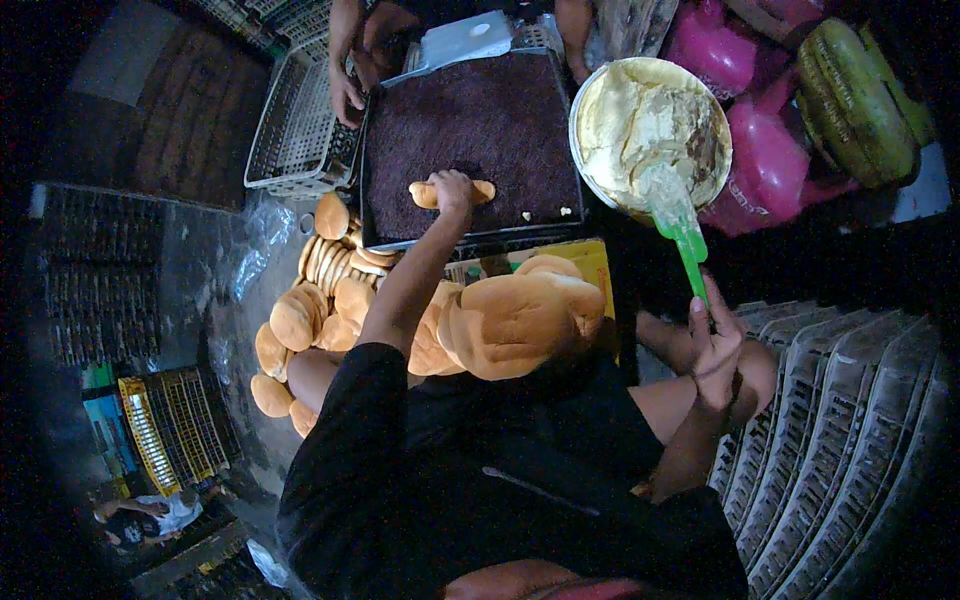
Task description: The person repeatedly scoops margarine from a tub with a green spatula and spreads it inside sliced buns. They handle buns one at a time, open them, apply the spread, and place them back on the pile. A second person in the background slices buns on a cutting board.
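My left hand [452,188] grips a long bread bun [425,196] from above, against the dark brown sprinkles [440,130] that fill a wide tray [364,215]. The bun's underside is hidden. Two small pale dabs lie on the sprinkles near the tray's right corner. Out to the right, my right hand [712,345] is closed round the handle of a green spatula [690,255]. Its cream-coated blade rests in a round tub [577,150] of pale yellow cream [625,120]. Close to my body, large buns [515,325] are stacked beneath my left forearm's right side.
More buns [293,318] are heaped at the left. Across the tray are another person's hands [346,98] and a flat pale sheet [468,40]. A plastic crate [300,130] adjoins the tray. Pink bags [765,160] flank the tub; stacked crates [830,400] stand right.
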